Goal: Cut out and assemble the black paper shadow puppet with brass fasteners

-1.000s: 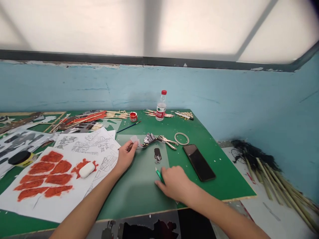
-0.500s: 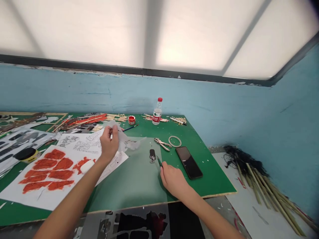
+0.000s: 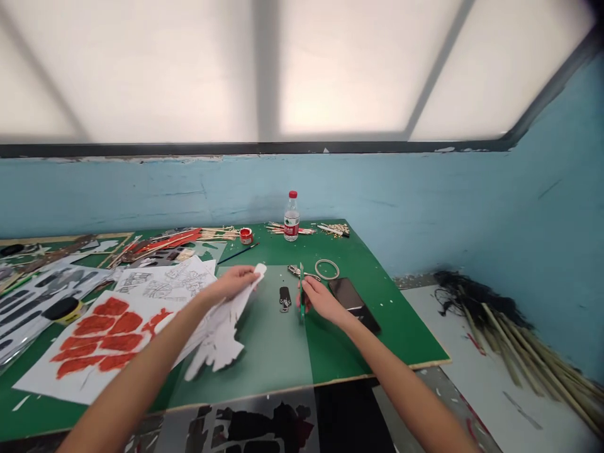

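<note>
My left hand [image 3: 236,281] is closed on a white paper cut-out [image 3: 221,336], which hangs down with jagged edges over the translucent sheet [image 3: 274,352]. Between the fingers and thumb of my right hand [image 3: 321,299] stands a slim green tool [image 3: 302,305] with a pointed tip; its exact kind is unclear. A small dark cut-out figure [image 3: 284,299] lies on the sheet between my hands. Just beyond my right hand are metal pliers [image 3: 296,270], partly hidden, and a pale ring [image 3: 327,269]. A black phone [image 3: 346,294] lies partly under my right wrist.
Red-painted paper [image 3: 42,371] and line drawings [image 3: 174,277] cover the left side. A water bottle [image 3: 291,220], red paint pot [image 3: 246,236] and brush [image 3: 238,253] stand or lie at the back. Bundled stalks [image 3: 514,346] lie on the right.
My left hand has moved right and lower, and the white paper now hangs below it. My right hand has turned the green tool more upright. The view has tilted up slightly.
</note>
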Demonstrator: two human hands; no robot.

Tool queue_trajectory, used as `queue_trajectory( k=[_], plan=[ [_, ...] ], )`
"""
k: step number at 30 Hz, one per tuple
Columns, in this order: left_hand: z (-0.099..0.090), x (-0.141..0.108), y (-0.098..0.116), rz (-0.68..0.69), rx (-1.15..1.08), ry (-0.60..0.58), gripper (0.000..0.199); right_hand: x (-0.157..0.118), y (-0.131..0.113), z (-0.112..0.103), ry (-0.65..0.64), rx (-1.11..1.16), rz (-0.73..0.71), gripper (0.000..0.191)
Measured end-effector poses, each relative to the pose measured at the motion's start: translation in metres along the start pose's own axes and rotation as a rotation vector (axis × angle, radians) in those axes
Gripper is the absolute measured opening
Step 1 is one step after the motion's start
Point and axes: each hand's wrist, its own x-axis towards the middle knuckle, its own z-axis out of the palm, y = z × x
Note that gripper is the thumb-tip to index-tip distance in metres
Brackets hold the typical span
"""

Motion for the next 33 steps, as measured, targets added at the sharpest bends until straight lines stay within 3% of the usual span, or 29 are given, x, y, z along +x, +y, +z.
queue_trajectory(
  k=[4, 7, 10, 13, 18, 33],
  plan=[
    [0.038, 0.016, -0.051, 0.017, -0.079, -0.047, 0.046, 0.035, 0.019, 0.006, 0.031, 0.094, 0.006, 0.035],
    [0.043, 0.022, -0.069, 0.048, -0.123, -0.085, 0.043, 0.042, 0.025, 0.007, -0.013, 0.001, 0.017, 0.04],
    [0.038, 0.024, -0.08, 0.137, -0.105, -0.154, 0.036, 0.035, 0.024, 0.004, -0.053, -0.281, -0.101, 0.042],
    [0.033, 0.024, -0.085, 0.185, -0.05, -0.185, 0.032, 0.024, 0.018, 0.001, -0.061, -0.481, -0.173, 0.046],
    [0.028, 0.023, -0.085, 0.167, 0.034, -0.226, 0.034, 0.017, 0.013, 0.004, -0.064, -0.619, -0.159, 0.044],
    [0.027, 0.019, -0.078, 0.119, 0.155, -0.271, 0.044, 0.013, 0.016, 0.005, -0.091, -0.768, -0.226, 0.04]
  ],
)
